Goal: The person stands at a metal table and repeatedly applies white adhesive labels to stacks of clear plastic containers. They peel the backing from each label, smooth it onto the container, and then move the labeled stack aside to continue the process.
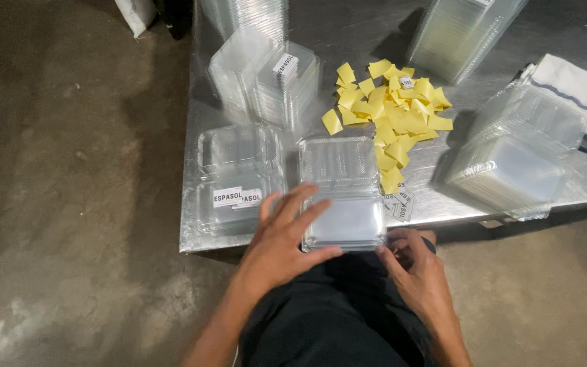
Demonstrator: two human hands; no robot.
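The clear clamshell container (pixel 343 194) lies open and empty under the spread fingers of the left hand (pixel 281 239) — the right hand (pixel 412 261) curls loosely just beside its near corner, holding nothing visible.

yellow paper slips (pixel 392 109), folded cloth (pixel 579 88), metal table (pixel 368 30)

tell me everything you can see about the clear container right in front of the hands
The clear container is a hinged clamshell of thin see-through plastic, lying open and flat at the near edge of the metal table. Its far half shows moulded ribs; the near half looks smooth. The left hand rests spread across its near left side, and the right hand touches its near right corner. The yellow paper slips lie just beyond it.
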